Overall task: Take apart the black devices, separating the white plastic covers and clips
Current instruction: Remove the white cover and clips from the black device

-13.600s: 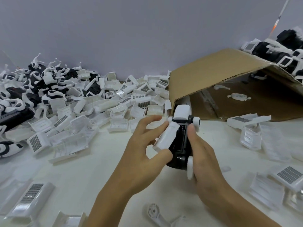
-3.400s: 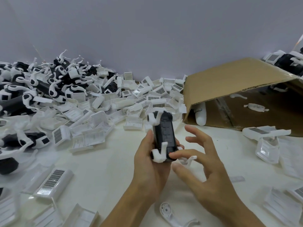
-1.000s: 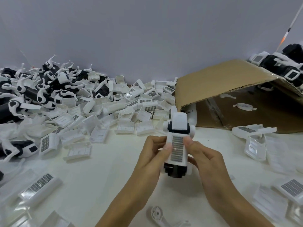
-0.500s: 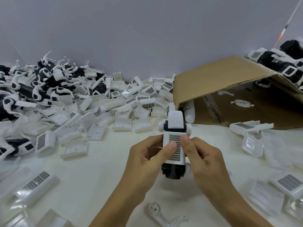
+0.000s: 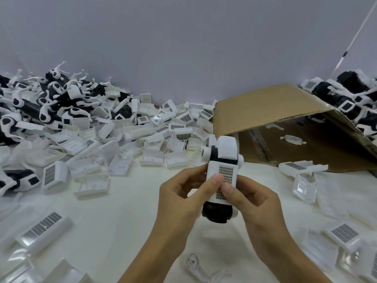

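i hold one black cylindrical device (image 5: 217, 213) up over the middle of the white tabletop (image 5: 114, 221), its long axis pointing away from me. my left hand (image 5: 179, 199) curls round its left side and my right hand (image 5: 255, 203) round its right, so both are closed on it, with two thumbs pressed side by side on the white plastic cover with the dark gridded panel (image 5: 223, 180) that lies along its top. at the far end sits one white hinged cap (image 5: 226, 149) with a round white knob on each side (two knobs that i can see).

far left is a heap of black devices with white curved clips (image 5: 40, 111), too tangled to count. just right of it, reaching to the middle, is a spread of loose white plastic covers (image 5: 155, 135), dozens, some panel up and some hollow side up.

one brown cardboard box lying on its side (image 5: 271, 111) opens toward me at far right; inside i count two small white pieces (image 5: 291, 138). a second pile of black-and-white devices (image 5: 355, 99) rests on and behind it.

near me, one white ring-ended clip (image 5: 195, 266) lies between my forearms. at near left lies one long white cover with a gridded panel (image 5: 43, 228), and at near right another gridded cover (image 5: 344, 233), well apart.
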Demonstrator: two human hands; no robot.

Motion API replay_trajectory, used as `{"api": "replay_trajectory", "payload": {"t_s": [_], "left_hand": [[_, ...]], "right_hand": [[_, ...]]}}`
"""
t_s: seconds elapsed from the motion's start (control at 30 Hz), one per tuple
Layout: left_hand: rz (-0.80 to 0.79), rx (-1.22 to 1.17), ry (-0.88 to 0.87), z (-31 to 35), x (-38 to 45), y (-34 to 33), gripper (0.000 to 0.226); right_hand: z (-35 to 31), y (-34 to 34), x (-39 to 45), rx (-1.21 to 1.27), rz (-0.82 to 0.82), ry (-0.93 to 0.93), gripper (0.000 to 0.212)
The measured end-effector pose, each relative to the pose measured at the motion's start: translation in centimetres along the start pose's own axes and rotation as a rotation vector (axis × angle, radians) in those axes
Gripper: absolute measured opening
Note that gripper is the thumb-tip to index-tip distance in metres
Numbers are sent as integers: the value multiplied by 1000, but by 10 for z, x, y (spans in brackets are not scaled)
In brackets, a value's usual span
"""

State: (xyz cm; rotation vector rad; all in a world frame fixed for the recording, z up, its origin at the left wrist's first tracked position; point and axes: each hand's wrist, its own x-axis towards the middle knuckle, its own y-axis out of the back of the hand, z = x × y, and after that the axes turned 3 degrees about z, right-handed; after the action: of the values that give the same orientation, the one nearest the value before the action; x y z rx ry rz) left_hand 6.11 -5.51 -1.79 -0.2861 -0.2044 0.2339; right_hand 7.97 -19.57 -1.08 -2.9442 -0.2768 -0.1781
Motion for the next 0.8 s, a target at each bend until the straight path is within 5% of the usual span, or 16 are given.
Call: {"api": "replay_trajectory", "payload": {"t_s": [0.13,0.27,0.37,0.43,0.53,0.7,0.8], "left_hand": [[38,-397,69,14,9,11,43],[35,-458,58,18,10,18,32],[-33,-288,58,16,6,16,35],[-106,-122,32,15,3,11,41],[-159,-198,103,12,-2,3,48],[-155,-452,258,12,-3,3,63],[-129,-305,170,10,0,7,54]], "right_hand": [[-7,14,1,746,-81,-344,64],[-13,19,-2,1036,-45,-312,71],[-17,4,-3,489,99,-74,41],[-18,-7,-7,-241,311,328,28],[-11,-17,-14,-945,316,863,27],[-19,-29,-18,-1116,359,1055,27],[-32,-23,-20,-937,272,730,32]]}}
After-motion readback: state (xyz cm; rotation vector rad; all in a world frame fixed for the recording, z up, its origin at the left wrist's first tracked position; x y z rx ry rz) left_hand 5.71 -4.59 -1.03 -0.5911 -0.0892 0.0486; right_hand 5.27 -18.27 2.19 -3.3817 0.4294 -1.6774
